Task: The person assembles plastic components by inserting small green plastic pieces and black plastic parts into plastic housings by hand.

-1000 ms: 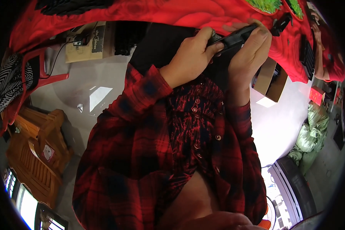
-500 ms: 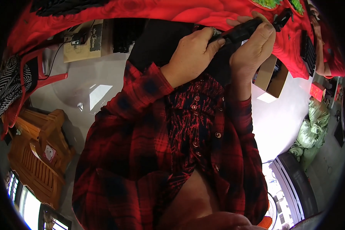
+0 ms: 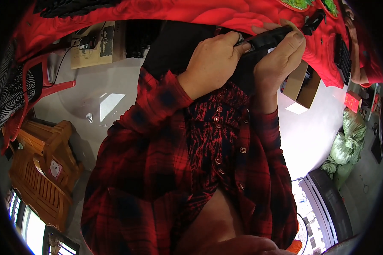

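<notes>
Between my two hands, over the front edge of the red-covered table [image 3: 191, 13], is a long black plastic-looking piece [image 3: 266, 39]. My left hand [image 3: 212, 59] is closed on its near left end, thumb and forefinger pinched together. Around the far right end my right hand [image 3: 281, 57] is wrapped, thumb along the near side and fingers behind. My fingers hide both ends, so I cannot tell its exact kind. Just beyond my right hand a smaller black part [image 3: 314, 22] rests on the red cloth.
Black parts [image 3: 72, 6] lie at the table's far left, and black strips [image 3: 342, 59] at its right. Green pieces fill a tray [image 3: 300, 4]. Another person's arm [image 3: 354, 46] is at the far right. Cardboard boxes [image 3: 290, 90], a red chair [image 3: 51, 87] and green sacks [image 3: 347, 138] stand around.
The black piece has turned slightly in my hands, showing a different side. Both hands keep their grip and have shifted only a little.
</notes>
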Motion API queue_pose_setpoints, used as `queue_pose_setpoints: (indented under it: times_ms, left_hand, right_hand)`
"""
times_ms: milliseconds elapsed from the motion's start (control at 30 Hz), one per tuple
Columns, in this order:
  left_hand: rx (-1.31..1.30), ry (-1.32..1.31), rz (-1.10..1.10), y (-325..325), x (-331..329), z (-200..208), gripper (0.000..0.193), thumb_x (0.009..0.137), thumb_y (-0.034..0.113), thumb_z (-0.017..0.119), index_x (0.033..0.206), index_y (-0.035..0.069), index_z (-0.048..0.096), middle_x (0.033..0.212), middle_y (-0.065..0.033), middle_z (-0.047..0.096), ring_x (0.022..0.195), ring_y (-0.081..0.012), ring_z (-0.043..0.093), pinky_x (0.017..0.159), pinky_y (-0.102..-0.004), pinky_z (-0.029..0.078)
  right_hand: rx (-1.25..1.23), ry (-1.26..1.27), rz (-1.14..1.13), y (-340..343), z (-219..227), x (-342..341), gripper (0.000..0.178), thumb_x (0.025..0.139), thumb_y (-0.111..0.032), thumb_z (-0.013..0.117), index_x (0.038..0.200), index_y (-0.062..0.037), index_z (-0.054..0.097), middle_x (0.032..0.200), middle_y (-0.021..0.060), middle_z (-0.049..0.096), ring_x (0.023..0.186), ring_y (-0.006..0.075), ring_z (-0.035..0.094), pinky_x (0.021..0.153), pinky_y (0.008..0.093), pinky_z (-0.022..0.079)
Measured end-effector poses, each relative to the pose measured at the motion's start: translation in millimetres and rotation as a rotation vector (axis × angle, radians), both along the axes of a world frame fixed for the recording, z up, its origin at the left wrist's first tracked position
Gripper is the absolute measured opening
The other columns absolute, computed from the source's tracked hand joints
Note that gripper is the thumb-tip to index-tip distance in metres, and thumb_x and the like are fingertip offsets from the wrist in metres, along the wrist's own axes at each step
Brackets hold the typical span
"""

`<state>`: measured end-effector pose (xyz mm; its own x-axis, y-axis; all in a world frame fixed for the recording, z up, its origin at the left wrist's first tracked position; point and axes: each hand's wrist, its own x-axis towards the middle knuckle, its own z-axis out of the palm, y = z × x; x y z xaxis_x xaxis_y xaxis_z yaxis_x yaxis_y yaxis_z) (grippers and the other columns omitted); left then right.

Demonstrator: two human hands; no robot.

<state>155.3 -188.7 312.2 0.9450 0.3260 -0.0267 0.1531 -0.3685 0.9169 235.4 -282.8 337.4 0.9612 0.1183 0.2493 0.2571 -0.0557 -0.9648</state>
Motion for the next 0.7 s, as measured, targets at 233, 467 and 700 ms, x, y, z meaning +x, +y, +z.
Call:
queue_pose_setpoints:
  times_ms: [233,467,700]
  left_hand:
    - [-0.114,-0.039,-0.045,-2.0,-5.1,7.2,0.027,0.101,0.023,0.057,0.09,-0.002,0.06,0.064,-0.0142,0.058,0.058,-0.0261,0.059,0.056,-0.0389,0.045]
    - [-0.025,0.031,-0.124,0.3,-0.4,1.3,0.02,0.101,0.017,0.057,0.096,-0.003,0.058,0.076,-0.0151,0.06,0.066,-0.0219,0.061,0.061,-0.0362,0.047]
    - [-0.256,-0.101,-0.028,-4.7,-7.9,-19.0,0.019,0.095,0.019,0.064,0.094,0.001,0.058,0.089,-0.0192,0.064,0.083,-0.0415,0.063,0.068,-0.0468,0.051]
  right_hand:
    - [-0.109,-0.124,-0.044,-4.4,6.9,-9.7,0.039,0.111,-0.028,0.029,0.113,0.0051,0.049,0.084,0.013,0.063,0.065,0.0186,0.063,0.064,0.0277,0.05]
    - [-0.089,-0.101,0.018,-13.2,-14.4,2.4,0.037,0.111,-0.026,0.029,0.115,0.0052,0.049,0.086,0.0117,0.061,0.067,0.0165,0.063,0.064,0.0265,0.049]
    - [-0.041,-0.005,0.062,-3.6,-13.1,-3.5,0.039,0.112,-0.03,0.029,0.118,0.0036,0.048,0.087,0.0114,0.06,0.067,0.0153,0.062,0.067,0.0263,0.051]
